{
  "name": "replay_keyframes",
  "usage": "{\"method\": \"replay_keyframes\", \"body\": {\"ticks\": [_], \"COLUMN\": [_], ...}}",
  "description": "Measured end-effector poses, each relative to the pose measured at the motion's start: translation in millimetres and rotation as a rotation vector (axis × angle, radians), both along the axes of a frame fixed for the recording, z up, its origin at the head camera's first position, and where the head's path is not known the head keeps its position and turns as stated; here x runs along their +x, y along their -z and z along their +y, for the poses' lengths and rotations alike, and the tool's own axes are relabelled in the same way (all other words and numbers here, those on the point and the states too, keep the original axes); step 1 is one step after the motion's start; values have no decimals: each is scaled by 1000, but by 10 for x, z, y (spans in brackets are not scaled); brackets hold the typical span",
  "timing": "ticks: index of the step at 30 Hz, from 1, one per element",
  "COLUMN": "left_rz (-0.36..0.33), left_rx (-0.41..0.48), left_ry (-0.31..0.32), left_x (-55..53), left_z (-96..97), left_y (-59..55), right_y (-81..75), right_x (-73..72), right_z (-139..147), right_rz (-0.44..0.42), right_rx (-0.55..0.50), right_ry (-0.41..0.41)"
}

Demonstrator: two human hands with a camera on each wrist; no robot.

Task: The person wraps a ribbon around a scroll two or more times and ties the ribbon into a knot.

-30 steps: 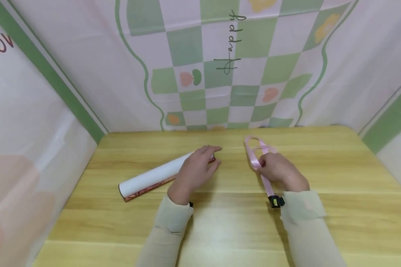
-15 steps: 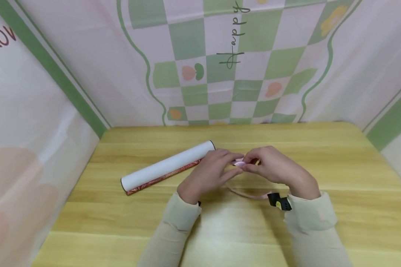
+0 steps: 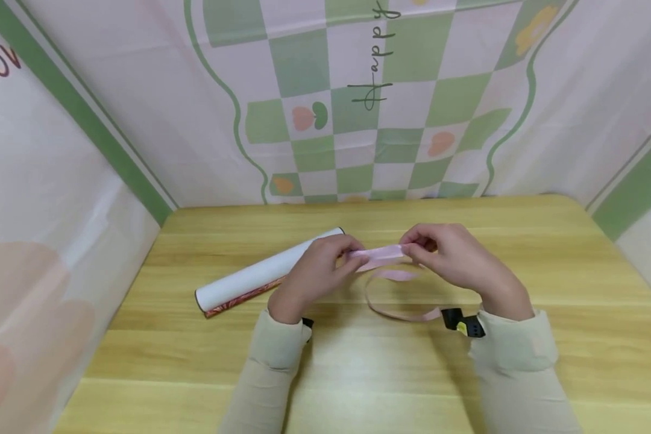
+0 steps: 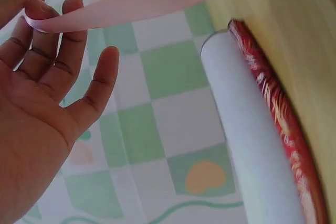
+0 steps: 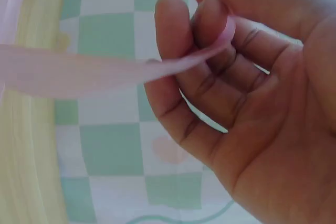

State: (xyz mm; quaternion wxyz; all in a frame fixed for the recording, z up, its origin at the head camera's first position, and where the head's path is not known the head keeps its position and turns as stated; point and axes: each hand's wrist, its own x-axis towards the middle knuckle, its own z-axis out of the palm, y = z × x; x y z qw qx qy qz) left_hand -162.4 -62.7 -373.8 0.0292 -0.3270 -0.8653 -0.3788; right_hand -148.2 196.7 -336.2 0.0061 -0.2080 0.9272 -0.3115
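A pink ribbon [image 3: 381,255] stretches between my two hands above the table, its remaining length looping down toward the right wrist. My left hand [image 3: 321,265] pinches one part of it between thumb and fingers; in the left wrist view the ribbon [image 4: 131,8] bends over the fingertips. With thumb and index finger, my right hand [image 3: 456,256] pinches another part, and the ribbon [image 5: 105,74] trails leftward from there in the right wrist view. Just left of and behind the left hand lies a white roll [image 3: 260,274] with a shiny red patterned roll [image 3: 244,303] alongside it.
The wooden table [image 3: 369,374] reaches back to a hanging cloth [image 3: 352,141] with green and white checks. Another cloth panel [image 3: 59,199] hangs at the left. A black wrist strap [image 3: 463,323] sits by the right cuff, near the ribbon's lower loop.
The right hand brought the ribbon leftward from the table's right side to the left hand. Both hands now hold it, and they have moved apart, drawing a section out between them.
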Motion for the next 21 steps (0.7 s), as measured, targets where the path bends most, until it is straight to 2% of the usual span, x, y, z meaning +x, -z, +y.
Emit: {"method": "replay_keyframes", "body": {"ticks": [7,13,17,21], "left_rz": [-4,15,-38,-95], "left_rx": [5,99,162,181], "left_ry": [4,17,31,-1], "left_x": [-18,-16,18,53], "left_z": [-212,-354,-463,-567], "left_y": [-58,-115,-193,-285], "right_y": [-10,-36,-51,-69], "right_x": [-5,-3,5,17], "right_z": [118,202,260,339], "right_rz": [19,66,90,41], "right_rx": [38,53,42,11], "right_ry": [110,184,222,249]}}
